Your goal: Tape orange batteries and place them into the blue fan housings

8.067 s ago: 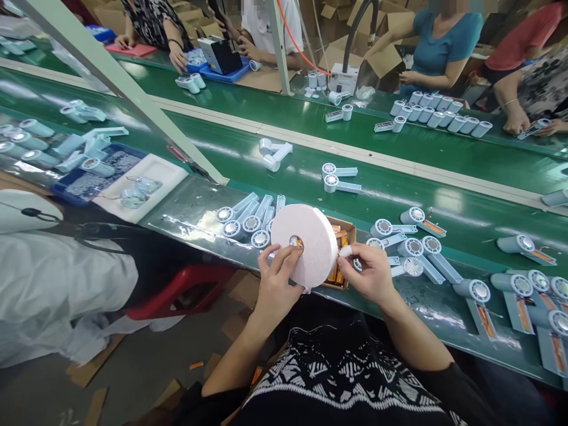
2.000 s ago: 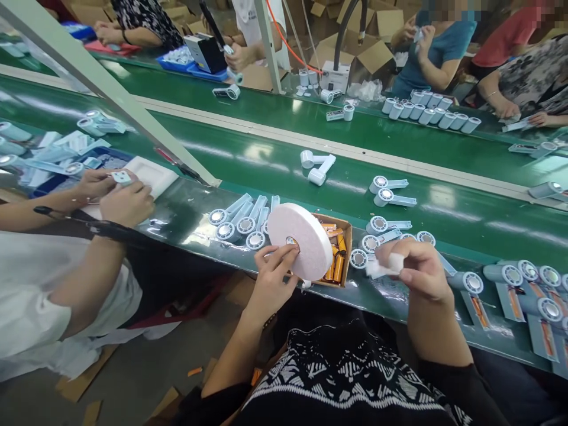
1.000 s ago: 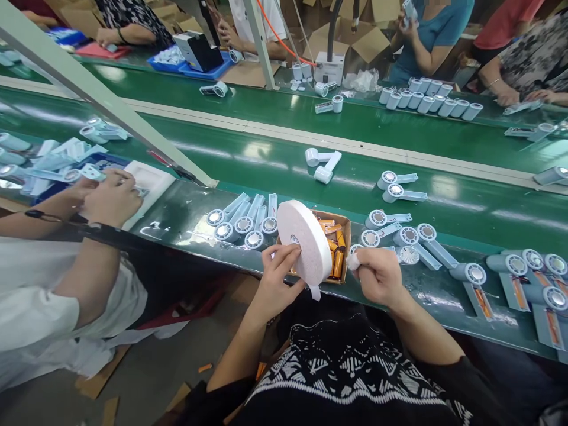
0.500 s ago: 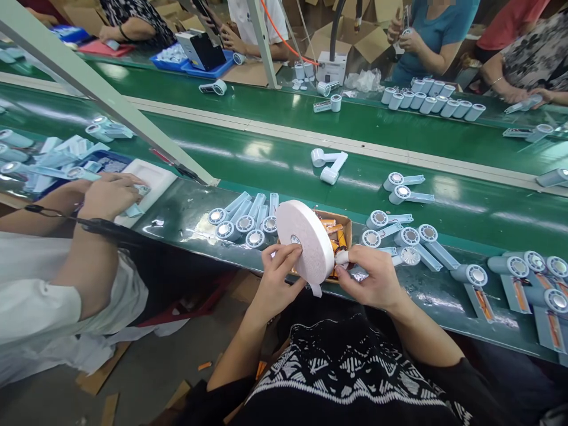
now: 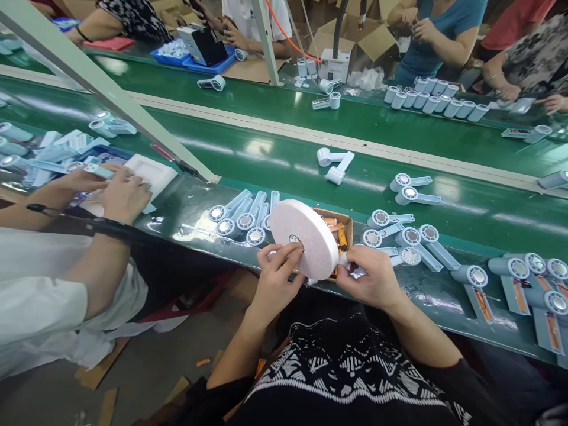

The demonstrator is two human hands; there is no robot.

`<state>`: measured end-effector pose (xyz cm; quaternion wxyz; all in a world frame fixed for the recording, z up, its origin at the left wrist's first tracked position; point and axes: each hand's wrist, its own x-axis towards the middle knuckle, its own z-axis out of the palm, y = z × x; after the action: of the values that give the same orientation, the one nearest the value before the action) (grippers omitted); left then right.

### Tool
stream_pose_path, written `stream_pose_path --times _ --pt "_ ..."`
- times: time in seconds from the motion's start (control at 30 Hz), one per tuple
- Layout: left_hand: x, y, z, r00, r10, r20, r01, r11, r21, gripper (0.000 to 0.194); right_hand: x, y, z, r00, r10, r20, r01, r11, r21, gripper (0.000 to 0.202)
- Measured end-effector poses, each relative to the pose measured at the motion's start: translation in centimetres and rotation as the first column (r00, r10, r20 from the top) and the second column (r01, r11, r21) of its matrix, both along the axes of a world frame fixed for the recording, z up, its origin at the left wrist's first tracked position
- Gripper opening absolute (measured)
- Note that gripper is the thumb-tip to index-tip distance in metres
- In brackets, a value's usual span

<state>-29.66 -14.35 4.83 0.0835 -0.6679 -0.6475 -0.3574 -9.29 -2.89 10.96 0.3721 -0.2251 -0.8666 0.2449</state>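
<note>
A large roll of white tape (image 5: 306,236) stands tilted on edge in front of me. My left hand (image 5: 279,275) grips it at the core, fingers closed around the hub. At the roll's right side, my right hand (image 5: 370,275) is closed in a pinch on a small white piece, perhaps tape, largely hidden by the fingers. Behind the roll, a cardboard box (image 5: 349,228) holds several orange battery cells (image 5: 341,236). Pale blue fan housings (image 5: 245,221) with handles lie left of the roll, and more fan housings (image 5: 409,236) lie to the right.
A green conveyor belt (image 5: 266,154) runs past the metal ledge (image 5: 177,216). On my left, a co-worker's hands (image 5: 126,192) work beside a white block (image 5: 155,173). A slanted metal post (image 5: 146,124) rises there. Other people sit across the belt.
The tape roll has turned slightly, and its hanging loose end shows less below it. My hands stay nearly in place. The co-worker's hands on the left have shifted.
</note>
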Motion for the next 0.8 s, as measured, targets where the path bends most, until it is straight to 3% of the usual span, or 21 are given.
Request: stream_pose_path --times 0.1,0.2,0.37,0.5,0.63,0.73,0.8 --pt "0.1 0.0 0.0 0.999 0.037 -0.033 -0.037 0.999 0.021 0.043 0.1 0.2 -0.4 1.000 -0.006 0.022 0.007 0.999 -0.049 0.017" --pt "0.1 -0.1 0.1 0.998 0.042 -0.056 -0.042 0.999 0.015 0.044 0.3 0.6 -0.6 0.998 0.048 0.041 -0.036 0.965 -0.260 0.015" --pt "-0.4 -0.1 0.8 0.991 0.032 -0.132 -0.027 0.999 0.039 0.045 0.8 1.7 -0.3 0.979 0.192 0.070 -0.111 0.789 -0.604 0.012" --pt "-1.8 -0.2 1.2 0.974 0.056 -0.220 -0.049 0.998 0.039 0.049 2.2 3.1 -0.1 0.956 0.284 -0.066 -0.232 0.601 -0.765 0.008" --pt "-3.0 -0.5 0.9 0.971 0.054 -0.232 -0.058 0.998 -0.008 0.047 3.8 4.6 -0.2 0.875 0.301 -0.380 -0.484 0.505 -0.714 0.015" --pt "-3.3 -0.6 0.6 0.970 0.024 -0.244 -0.037 0.998 -0.046 0.047 4.4 5.3 0.2 0.710 0.260 -0.655 -0.685 0.470 -0.557 0.026" --pt "-3.5 -0.6 0.3 0.972 0.030 -0.232 -0.042 0.998 -0.047 0.048 5.3 5.8 1.2 0.621 0.251 -0.742 -0.746 0.481 -0.461 0.028"
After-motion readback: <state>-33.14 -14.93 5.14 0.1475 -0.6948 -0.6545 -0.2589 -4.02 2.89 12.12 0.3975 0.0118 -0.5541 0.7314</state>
